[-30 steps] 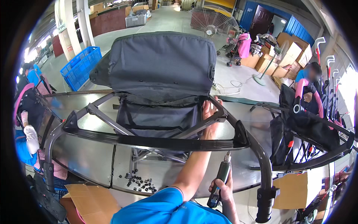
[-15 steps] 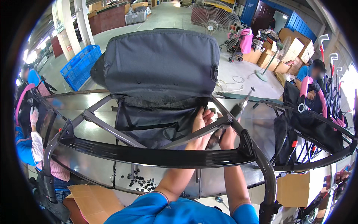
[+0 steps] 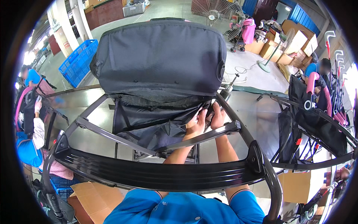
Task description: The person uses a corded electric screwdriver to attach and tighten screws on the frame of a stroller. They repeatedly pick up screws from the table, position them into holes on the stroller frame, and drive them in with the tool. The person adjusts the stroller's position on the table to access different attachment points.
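Note:
In front of me stands a dark grey stroller frame [image 3: 89,108] with a black footrest bar [image 3: 156,170]. Black padded fabric [image 3: 160,56] rises at its far end, and looser black fabric [image 3: 156,132] sags below. My left hand [image 3: 195,123] pinches the right edge of this lower fabric. Close beside it, my right hand [image 3: 218,115] has its fingers curled by the right frame tube [image 3: 242,128]. A power screwdriver [image 3: 228,89] projects beyond that tube, its bit pointing up and away. The tube and my right hand hide most of its body.
The frame stands over a metal worktable [image 3: 246,108]. On the right lies another stroller frame with black fabric [image 3: 317,127]. Co-workers sit at the left [image 3: 33,123] and far right [image 3: 317,71]. Beyond are a blue crate [image 3: 78,63], a large fan [image 3: 212,16] and cardboard boxes [image 3: 274,48].
Both hands have drawn closer together at the fabric edge. The screwdriver has shifted left and away, behind the tube. The footrest bar is lower in view and now covers the small black parts.

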Tool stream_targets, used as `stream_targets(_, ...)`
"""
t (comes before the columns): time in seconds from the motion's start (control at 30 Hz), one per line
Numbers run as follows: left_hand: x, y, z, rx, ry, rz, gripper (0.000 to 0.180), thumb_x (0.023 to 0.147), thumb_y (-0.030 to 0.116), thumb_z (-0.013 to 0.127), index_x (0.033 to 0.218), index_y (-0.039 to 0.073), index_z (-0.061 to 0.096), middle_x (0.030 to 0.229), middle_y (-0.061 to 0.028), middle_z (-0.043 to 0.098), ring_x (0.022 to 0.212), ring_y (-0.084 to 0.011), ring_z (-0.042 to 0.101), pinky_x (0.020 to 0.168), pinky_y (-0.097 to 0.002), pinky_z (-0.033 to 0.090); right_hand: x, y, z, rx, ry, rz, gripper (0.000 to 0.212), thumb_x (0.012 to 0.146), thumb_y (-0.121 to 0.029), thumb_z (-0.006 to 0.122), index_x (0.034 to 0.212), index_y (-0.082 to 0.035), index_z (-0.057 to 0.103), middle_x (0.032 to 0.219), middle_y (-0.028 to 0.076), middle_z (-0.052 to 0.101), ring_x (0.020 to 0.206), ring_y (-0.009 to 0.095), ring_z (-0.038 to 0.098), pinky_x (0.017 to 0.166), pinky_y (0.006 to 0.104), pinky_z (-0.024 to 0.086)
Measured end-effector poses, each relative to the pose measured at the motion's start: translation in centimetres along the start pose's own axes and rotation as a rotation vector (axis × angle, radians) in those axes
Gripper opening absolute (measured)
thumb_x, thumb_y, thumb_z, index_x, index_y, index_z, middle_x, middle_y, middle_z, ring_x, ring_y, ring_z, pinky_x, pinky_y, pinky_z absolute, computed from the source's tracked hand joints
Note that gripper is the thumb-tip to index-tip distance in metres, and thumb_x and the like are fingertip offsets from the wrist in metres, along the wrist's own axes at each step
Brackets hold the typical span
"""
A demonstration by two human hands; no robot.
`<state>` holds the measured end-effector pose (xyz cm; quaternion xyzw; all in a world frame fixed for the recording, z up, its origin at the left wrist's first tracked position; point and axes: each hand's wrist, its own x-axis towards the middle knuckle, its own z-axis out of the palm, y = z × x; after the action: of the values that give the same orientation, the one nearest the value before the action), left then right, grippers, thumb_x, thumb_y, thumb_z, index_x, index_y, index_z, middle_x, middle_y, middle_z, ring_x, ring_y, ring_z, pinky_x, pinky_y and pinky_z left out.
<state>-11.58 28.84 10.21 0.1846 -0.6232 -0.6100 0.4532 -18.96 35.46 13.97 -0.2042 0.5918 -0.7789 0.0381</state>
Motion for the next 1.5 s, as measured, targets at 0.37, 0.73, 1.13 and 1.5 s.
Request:
stream_targets(0.37, 1.9, 4.1, 1.2, -0.253, 0.231, 0.098, 0.009, 0.078, -0.002, 0.077, 0.079, -0.002, 0.069, 0.069, -0.0008, 0.065, 0.061, -0.0056, 0.056, 0.061, -0.0212, 0.046, -4.5, 0.1, -3.6, 0.042, 0.093, -0.034, 0.028, 0.092, -0.016, 0.051, 0.102, 0.004, 0.067, 0.083, 0.009, 0.066, 0.076, 0.016, 0.06, 0.071, 0.0282, 0.048)
stream_targets(0.73, 0.0, 3.9, 1.3, 0.095, 0.09, 0.408, 0.013, 0.086, 0.005, 0.072, 0.098, 0.001, 0.067, 0.07, -0.0072, 0.066, 0.066, -0.0071, 0.059, 0.061, -0.0247, 0.049, -13.9, -7.8, -8.3, 0.229, -0.059, 0.441, 0.046, 0.089, -0.028, 0.065, 0.124, -0.001, 0.05, 0.083, 0.011, 0.067, 0.078, 0.018, 0.067, 0.071, 0.0317, 0.056)
stream_targets(1.13, 1.2, 5.4, -0.3, -0.166, -0.031, -0.183, 0.023, 0.088, 0.014, 0.071, 0.105, -0.002, 0.067, 0.084, 0.0015, 0.065, 0.076, -0.0037, 0.056, 0.07, -0.0198, 0.045, -13.3, -8.4, -6.6, -0.266, -0.287, 0.13, 0.085, 0.08, -0.016, 0.073, 0.147, -0.006, 0.021, 0.104, 0.011, 0.061, 0.084, 0.016, 0.061, 0.076, 0.028, 0.05)
stream_targets(1.5, -0.1, 4.6, 2.6, 0.095, 0.105, 0.393, 0.014, 0.08, 0.001, 0.072, 0.093, 0.003, 0.067, 0.087, -0.0096, 0.06, 0.086, -0.0245, 0.058, 0.08, -0.0345, 0.045, -13.7, -9.0, -7.1, -0.243, -0.251, 0.181, 0.096, 0.075, -0.015, 0.077, 0.149, -0.001, 0.017, 0.119, 0.015, 0.054, 0.101, 0.02, 0.056, 0.088, 0.0298, 0.045)
